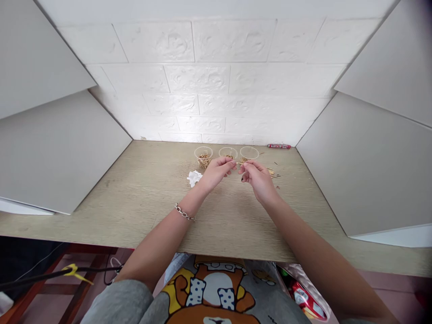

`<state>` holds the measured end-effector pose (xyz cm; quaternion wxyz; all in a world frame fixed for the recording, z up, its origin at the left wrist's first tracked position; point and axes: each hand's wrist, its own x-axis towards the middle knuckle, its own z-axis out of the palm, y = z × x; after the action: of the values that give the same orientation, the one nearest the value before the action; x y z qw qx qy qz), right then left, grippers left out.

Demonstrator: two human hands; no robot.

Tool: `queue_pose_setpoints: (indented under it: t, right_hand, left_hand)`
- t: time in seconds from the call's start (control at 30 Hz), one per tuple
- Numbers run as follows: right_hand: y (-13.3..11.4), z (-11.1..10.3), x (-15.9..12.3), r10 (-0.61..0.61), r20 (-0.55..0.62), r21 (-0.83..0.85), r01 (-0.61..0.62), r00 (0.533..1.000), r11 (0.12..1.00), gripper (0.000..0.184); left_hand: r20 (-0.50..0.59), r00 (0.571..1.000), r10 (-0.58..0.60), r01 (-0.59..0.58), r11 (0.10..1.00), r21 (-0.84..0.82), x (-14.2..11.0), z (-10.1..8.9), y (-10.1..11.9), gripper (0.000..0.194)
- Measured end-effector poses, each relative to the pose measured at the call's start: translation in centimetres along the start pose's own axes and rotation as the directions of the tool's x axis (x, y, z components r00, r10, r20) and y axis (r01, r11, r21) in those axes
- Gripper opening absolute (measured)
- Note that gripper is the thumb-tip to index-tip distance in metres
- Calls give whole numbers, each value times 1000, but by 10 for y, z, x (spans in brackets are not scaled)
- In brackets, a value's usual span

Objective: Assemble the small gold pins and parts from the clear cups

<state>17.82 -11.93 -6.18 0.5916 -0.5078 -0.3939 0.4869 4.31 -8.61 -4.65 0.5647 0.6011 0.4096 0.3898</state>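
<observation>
A white brick-patterned wall (212, 40) fills the upper frame behind a pale wood-grain desk (135, 180), with grey panels flanking it at left (50, 148) and right (378, 166). A person in a grey cartoon-print shirt (216, 288), seen at bottom center, extends both arms over the surface.

Near mid-frame, the left hand (216, 173), below which a chain bracelet (184, 212) circles the wrist, and the right hand (259, 180) face each other, fingertips pinched around opposite ends of one thin gold-coloured piece (239, 163). Its long axis runs roughly left to right across the picture, bridging the narrow gap between the fingertips; neither hand is clearly nearer to it. How firm each pinch is, the view does not show.

Just beyond the hands, three clear cups stand in a row: the left cup (203, 147) contains a tangle of gold-coloured bits, and more show in the middle cup (228, 148) and right cup (249, 147), partly hidden by fingers. Crumpled white material (194, 178) lies beside the left hand, a red marker-like tube (278, 146) near the wall at upper right of the cups, and slender gold-coloured sticks (271, 172) just beyond the right hand.
</observation>
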Motion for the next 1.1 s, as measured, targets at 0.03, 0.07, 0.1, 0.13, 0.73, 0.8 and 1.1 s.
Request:
queue_pose_setpoints:
  t: [0.03,0.07,0.1,0.13,0.73,0.8,1.1]
  right_hand:
    - [0,0,0,-4,0,-2,4,1000,1000,18]
    - [1,0,0,-8,0,-6,8,1000,1000,18]
    - [1,0,0,-14,1,-13,15,1000,1000,18]
    - [1,0,1,-23,2,-24,23,1000,999,17]
    - [-1,-2,-3,-255,45,-303,257,966,918,15]
    - [0,-2,-3,-265,48,-311,267,963,912,15]
    - [2,-3,-2,-291,50,-336,291,955,896,15]
  left_hand:
    - [0,1000,-1,1,1000,1,0,0,0,24]
    - [-1,1000,-2,2,1000,2,0,0,0,24]
    - [-1,1000,-4,4,1000,4,-1,0,1,23]
    - [-3,1000,-5,5,1000,8,-1,0,1,23]
    - [10,982,187,-182,941,286,3,-6,-2,20]
    - [8,979,206,-197,925,324,3,-6,-2,20]
    - [2,960,281,-246,835,492,1,-7,-1,22]
